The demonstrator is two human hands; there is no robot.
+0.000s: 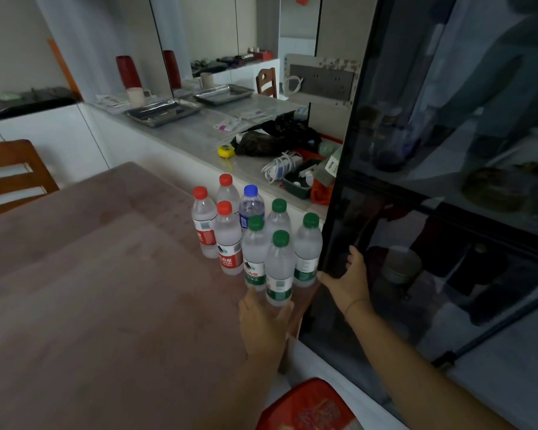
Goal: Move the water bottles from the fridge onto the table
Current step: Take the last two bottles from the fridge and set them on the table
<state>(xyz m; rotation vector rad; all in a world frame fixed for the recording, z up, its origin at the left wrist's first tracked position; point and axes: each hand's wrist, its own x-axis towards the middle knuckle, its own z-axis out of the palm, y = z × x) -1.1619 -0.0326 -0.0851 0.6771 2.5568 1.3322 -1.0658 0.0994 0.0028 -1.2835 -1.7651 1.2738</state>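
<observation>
Several water bottles stand bunched at the right edge of the brown-clothed table (90,274): three with red caps (229,243), one with a blue cap (251,206), and several with green caps (308,249). My left hand (264,327) cups the base of the nearest green-capped bottle (279,274), thumb on one side and fingers on the other; the bottle stands upright on the table. My right hand (350,280) grips the left edge of the dark glass fridge door (416,150), just right of the bottles. Dim shelves and jars show through the glass.
Behind the bottles runs a white counter (199,135) with metal trays (163,111), a black bag (271,138), a yellow tape measure (224,150) and coiled cables (281,167). A wooden chair (10,172) stands at the table's far left. A red object (308,408) lies below my hands.
</observation>
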